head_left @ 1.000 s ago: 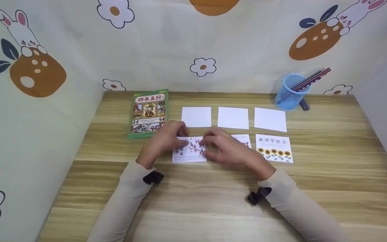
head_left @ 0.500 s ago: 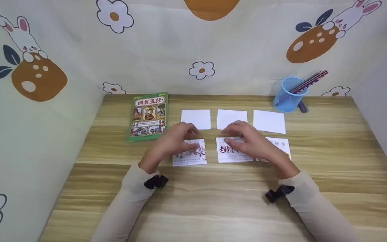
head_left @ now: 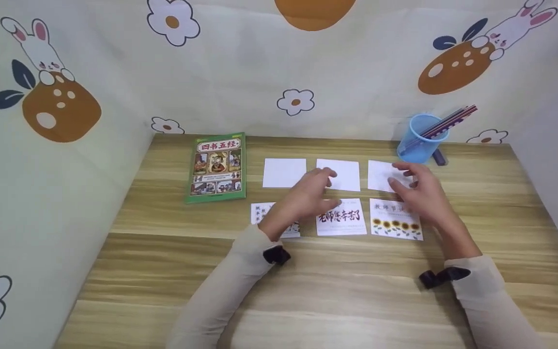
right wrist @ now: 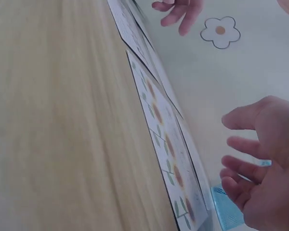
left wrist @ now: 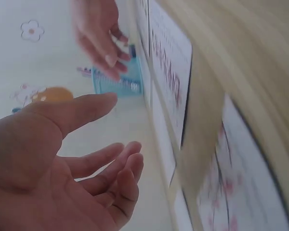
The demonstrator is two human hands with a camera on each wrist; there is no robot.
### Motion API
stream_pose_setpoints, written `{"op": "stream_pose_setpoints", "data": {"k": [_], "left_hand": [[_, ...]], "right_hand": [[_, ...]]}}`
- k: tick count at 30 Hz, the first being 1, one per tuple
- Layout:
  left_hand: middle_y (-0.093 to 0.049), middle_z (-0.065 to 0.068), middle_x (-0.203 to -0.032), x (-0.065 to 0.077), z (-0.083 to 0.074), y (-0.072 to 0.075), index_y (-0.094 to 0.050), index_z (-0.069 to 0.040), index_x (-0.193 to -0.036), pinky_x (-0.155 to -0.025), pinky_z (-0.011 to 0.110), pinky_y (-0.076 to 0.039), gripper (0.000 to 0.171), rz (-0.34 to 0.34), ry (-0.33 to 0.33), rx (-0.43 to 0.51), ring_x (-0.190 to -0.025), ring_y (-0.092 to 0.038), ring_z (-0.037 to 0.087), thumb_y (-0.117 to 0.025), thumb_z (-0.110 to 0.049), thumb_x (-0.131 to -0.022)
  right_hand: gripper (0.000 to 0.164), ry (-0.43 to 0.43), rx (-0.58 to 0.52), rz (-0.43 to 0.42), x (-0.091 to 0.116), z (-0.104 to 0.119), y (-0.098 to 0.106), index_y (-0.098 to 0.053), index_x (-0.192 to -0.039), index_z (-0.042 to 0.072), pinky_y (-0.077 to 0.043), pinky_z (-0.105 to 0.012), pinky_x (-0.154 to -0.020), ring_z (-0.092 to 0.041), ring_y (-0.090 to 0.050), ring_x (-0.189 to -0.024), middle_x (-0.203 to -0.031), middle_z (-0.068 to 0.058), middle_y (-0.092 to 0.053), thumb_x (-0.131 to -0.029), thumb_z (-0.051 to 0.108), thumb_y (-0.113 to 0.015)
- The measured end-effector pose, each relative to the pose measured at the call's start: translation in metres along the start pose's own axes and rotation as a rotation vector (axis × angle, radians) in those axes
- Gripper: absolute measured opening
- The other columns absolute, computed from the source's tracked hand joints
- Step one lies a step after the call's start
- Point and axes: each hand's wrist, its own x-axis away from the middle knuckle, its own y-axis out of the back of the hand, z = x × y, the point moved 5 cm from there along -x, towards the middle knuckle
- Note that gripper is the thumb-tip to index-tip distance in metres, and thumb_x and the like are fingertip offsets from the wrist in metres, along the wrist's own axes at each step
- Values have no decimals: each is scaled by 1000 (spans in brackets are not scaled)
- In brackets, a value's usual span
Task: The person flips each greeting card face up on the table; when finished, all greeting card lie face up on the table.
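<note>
On the tabletop (head_left: 337,300), head view: wood-grained, with two rows laid flat nearer the back edge than the front.
Back row: left white card (head_left: 281,173), middle white card (head_left: 347,175) and right white card (head_left: 379,177), spaced apart.
Front row: blossom card (head_left: 258,220) toward the left edge, partly hidden; lettered card (head_left: 341,227) in the middle; sunflower card (head_left: 395,227) toward the right edge.
Left hand (head_left: 305,196): stretched over the blossom card toward the middle white card, grip wide.
Right hand (head_left: 426,194): over part of the right white card and the sunflower card's back right corner, grip wide.
Book (head_left: 217,167): near the back left corner, green-bordered.
Pencil cup (head_left: 412,150): blue, near the back right corner, holding pencils (head_left: 448,121), with a dark block (head_left: 439,157) just beside.
Left wrist view: palm raised off the tabletop, thumb well apart from loosely bent fingers, apart from the lettered card.
Right wrist view: likewise raised, thumb and fingers spread, near the sunflower card.
</note>
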Motion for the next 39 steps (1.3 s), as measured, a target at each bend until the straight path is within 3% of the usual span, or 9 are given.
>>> {"op": "stream_pose_setpoints", "data": {"k": [6, 14, 19, 29, 33, 39], "left_hand": [[-63, 8, -150, -26, -25, -32, -51, -10, -157, -118, 38, -51, 65, -3, -35, -43, -139, -56, 27, -76, -30, -100], [-60, 2, -159, -49, -43, -53, -49, -16, -161, -119, 39, -48, 73, 3, 29, -78, -140, -52, 26, -79, -39, -98], [-56, 0, -164, -54, -47, -61, -46, -18, -164, -122, 37, -46, 76, 32, 60, -78, -144, -49, 24, -78, -42, -99], [-54, 0, -165, -52, -53, -69, -45, -15, -164, -121, 37, -46, 76, 33, -19, -107, -143, -51, 30, -74, -45, -101], [-59, 3, -161, -52, -52, -67, -43, -13, -165, -120, 37, -47, 77, 5, -20, -55, -144, -52, 32, -74, -43, -101], [-58, 10, -161, -52, -52, -65, -38, -14, -167, -123, 40, -46, 80, -1, 35, 139, -149, -49, 35, -75, -36, -100]], "right_hand": [[54, -60, 9, -52, 1, -13, 10, -57, -151, -1, -44, -66, -118, -50, -48, -145, -157, -30, -50, -108, 30, -68], [57, -91, 36, -3, 1, -24, 3, -54, -152, -3, -37, -67, -125, -51, -43, -152, -161, -33, -45, -106, 28, -69], [57, -72, 42, -5, 0, -23, 2, -54, -151, -5, -37, -68, -124, -52, -44, -150, -160, -34, -45, -106, 26, -69], [52, -37, 51, -3, -3, -21, -3, -57, -146, -6, -29, -68, -129, -54, -39, -153, -158, -36, -45, -104, 22, -72], [49, -22, 57, -22, -3, -21, -1, -60, -143, -7, -28, -68, -129, -54, -39, -152, -157, -36, -47, -103, 19, -72], [49, -26, 76, -18, -2, -18, -2, -59, -144, -6, -31, -68, -128, -53, -42, -152, -157, -35, -48, -104, 19, -71]]}}
